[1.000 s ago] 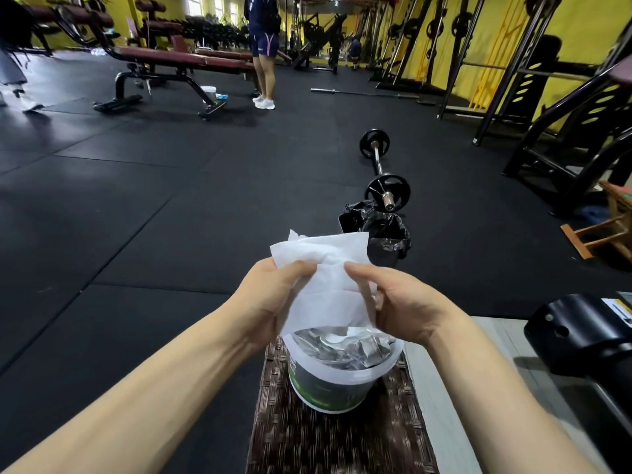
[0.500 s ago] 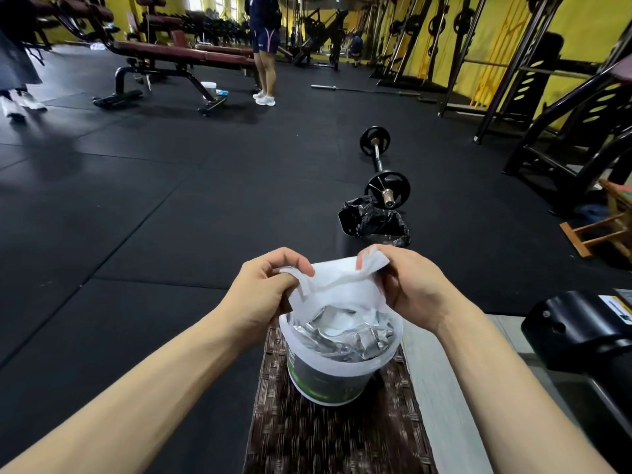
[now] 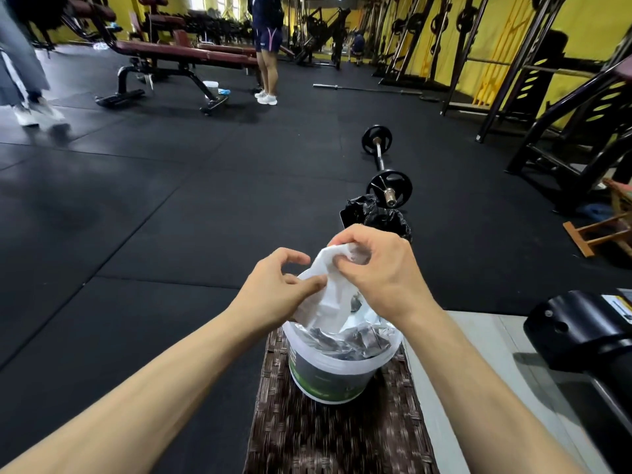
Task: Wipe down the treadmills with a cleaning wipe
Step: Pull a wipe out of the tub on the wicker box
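Observation:
A white cleaning wipe (image 3: pixel 330 295) hangs crumpled over a white tub (image 3: pixel 338 371) with a green label and a silver foil liner. My right hand (image 3: pixel 376 268) grips the wipe's top edge, fingers curled round it. My left hand (image 3: pixel 273 289) pinches the wipe's left side between thumb and fingers. The tub stands on a brown woven mat (image 3: pixel 338 432). At the right edge lies the black end of a treadmill (image 3: pixel 581 326) on a grey platform (image 3: pixel 485 357).
A black rubbish bag (image 3: pixel 376 217) sits on the floor just beyond my hands, with a loaded barbell (image 3: pixel 383 165) behind it. Benches (image 3: pixel 178 59) and two people stand at the back left. Racks line the yellow right wall. A wooden stool (image 3: pixel 602 230) lies at right.
The flat, upright wipe has been bunched up. My right hand closed round its top and my left hand moved to its side. The person at far left walked further into view.

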`<state>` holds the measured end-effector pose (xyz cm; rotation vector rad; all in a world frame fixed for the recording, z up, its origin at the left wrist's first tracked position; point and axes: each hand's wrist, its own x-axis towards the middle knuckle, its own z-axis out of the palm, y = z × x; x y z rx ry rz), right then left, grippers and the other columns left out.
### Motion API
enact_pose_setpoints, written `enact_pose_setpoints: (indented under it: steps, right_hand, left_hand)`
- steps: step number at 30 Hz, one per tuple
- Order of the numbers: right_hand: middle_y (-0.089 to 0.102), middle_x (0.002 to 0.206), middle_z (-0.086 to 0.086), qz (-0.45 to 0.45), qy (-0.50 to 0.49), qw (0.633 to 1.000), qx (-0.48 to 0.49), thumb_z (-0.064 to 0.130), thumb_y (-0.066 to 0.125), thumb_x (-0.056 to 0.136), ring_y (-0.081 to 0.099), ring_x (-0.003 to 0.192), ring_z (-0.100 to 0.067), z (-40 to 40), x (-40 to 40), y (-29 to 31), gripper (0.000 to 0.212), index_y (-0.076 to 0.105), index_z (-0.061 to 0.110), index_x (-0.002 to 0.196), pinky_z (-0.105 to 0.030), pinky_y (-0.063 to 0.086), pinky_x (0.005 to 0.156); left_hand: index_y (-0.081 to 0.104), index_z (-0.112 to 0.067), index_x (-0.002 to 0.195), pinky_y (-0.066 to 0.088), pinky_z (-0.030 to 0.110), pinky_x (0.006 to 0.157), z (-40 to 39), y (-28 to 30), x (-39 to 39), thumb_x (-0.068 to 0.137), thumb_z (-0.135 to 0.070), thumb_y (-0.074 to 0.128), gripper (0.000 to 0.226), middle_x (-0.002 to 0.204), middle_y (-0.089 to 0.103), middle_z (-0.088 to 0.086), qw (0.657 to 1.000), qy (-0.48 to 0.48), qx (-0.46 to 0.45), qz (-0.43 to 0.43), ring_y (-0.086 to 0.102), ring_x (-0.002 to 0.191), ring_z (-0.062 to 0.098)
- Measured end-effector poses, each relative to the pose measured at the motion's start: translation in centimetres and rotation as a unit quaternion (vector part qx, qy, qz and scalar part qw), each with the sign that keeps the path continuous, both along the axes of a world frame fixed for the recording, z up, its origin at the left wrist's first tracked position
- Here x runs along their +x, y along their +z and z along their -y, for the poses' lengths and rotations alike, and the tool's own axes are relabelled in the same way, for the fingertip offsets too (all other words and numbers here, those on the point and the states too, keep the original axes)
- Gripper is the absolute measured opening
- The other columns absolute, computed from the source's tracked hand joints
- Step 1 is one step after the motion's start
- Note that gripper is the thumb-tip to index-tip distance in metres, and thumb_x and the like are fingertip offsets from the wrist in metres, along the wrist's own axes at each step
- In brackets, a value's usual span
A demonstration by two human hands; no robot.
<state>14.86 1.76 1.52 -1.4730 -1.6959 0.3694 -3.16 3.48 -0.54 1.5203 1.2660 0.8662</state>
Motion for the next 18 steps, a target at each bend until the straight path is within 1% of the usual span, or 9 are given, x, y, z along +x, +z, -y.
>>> enact_pose_setpoints:
  steps: [1,2,4,8,10,11,14,16,18]
  right_hand:
    - [0.066,0.081,0.011,0.026,0.012,0.999,0.023,0.014,0.073,0.082,0.062,0.084,-0.006,0.0,-0.5,0.0,0.015,0.072,0.028,0.088,-0.024,0.050,0.074]
    - [0.066,0.083,0.011,0.047,0.027,0.998,0.039,0.015,0.074,0.082,0.061,0.086,-0.007,0.1,-0.9,-0.2,0.014,0.073,0.027,0.087,-0.028,0.050,0.076]
    - [0.066,0.091,0.011,0.083,0.057,0.994,0.042,0.018,0.072,0.083,0.059,0.093,-0.010,0.0,-1.4,-0.6,0.013,0.073,0.028,0.091,-0.034,0.050,0.083]
    - [0.066,0.107,0.017,0.110,0.109,0.988,0.012,0.037,0.072,0.084,0.056,0.104,-0.006,0.3,-1.1,-1.0,0.026,0.070,0.032,0.110,-0.027,0.043,0.096]
    - [0.065,0.111,0.018,0.130,0.122,0.984,-0.010,0.044,0.079,0.081,0.055,0.105,-0.005,0.4,-0.8,-0.9,0.038,0.068,0.033,0.116,-0.024,0.042,0.096]
    - [0.066,0.110,0.015,0.147,0.114,0.983,-0.001,0.040,0.080,0.081,0.057,0.102,-0.008,0.4,-0.8,-1.0,0.038,0.068,0.032,0.116,-0.028,0.043,0.094]
    - [0.071,0.101,0.006,0.132,0.096,0.986,0.035,0.017,0.074,0.083,0.064,0.095,-0.015,0.1,-0.7,-1.4,0.027,0.073,0.027,0.109,-0.039,0.049,0.088]
    - [0.072,0.098,0.008,0.096,0.093,0.991,0.027,0.007,0.071,0.082,0.066,0.094,-0.011,0.1,-0.1,-1.3,0.030,0.076,0.027,0.104,-0.037,0.051,0.086]
    - [0.072,0.096,0.010,0.094,0.077,0.992,0.024,0.004,0.070,0.081,0.066,0.093,-0.009,0.0,0.9,-1.2,0.032,0.076,0.028,0.101,-0.035,0.052,0.086]
  left_hand:
    - [0.072,-0.020,0.099,0.063,0.041,0.066,0.0,0.0,0.1,0.092,-0.017,0.072,0.007,0.080,0.076,0.004,1.000,0.011,0.010,-0.005,0.071,0.068,0.020]
    - [0.076,-0.018,0.091,0.061,0.042,0.065,-0.1,-0.1,0.2,0.094,-0.014,0.067,0.010,0.076,0.075,0.002,1.000,0.026,0.012,0.003,0.067,0.063,0.018]
    - [0.078,-0.012,0.086,0.061,0.038,0.061,-0.1,0.4,0.4,0.094,-0.005,0.059,0.022,0.073,0.072,0.005,0.994,0.063,-0.043,0.075,0.065,0.060,0.017]
    - [0.076,-0.004,0.087,0.064,0.034,0.059,0.1,1.6,0.7,0.087,0.003,0.057,0.020,0.077,0.073,0.014,0.959,0.099,-0.172,0.203,0.069,0.061,0.023]
    - [0.073,-0.003,0.084,0.062,0.033,0.060,0.1,1.7,0.5,0.091,0.001,0.054,0.020,0.074,0.073,0.013,0.947,0.111,-0.198,0.226,0.069,0.059,0.023]
    - [0.072,-0.003,0.084,0.062,0.035,0.066,0.2,1.7,0.5,0.092,0.000,0.053,0.020,0.075,0.074,0.013,0.945,0.108,-0.204,0.231,0.071,0.062,0.024]
    - [0.075,-0.003,0.091,0.059,0.039,0.087,0.5,1.7,0.4,0.088,0.001,0.059,0.017,0.087,0.076,0.014,0.956,0.067,-0.189,0.213,0.072,0.079,0.028]
    - [0.076,-0.006,0.099,0.056,0.039,0.085,0.6,1.2,0.3,0.093,-0.004,0.059,0.018,0.089,0.078,0.010,0.973,0.044,-0.141,0.177,0.072,0.083,0.026]
    - [0.074,-0.017,0.107,0.054,0.034,0.085,0.8,-0.3,-0.2,0.097,-0.019,0.057,0.020,0.092,0.079,-0.001,0.998,0.017,-0.020,0.064,0.072,0.089,0.019]
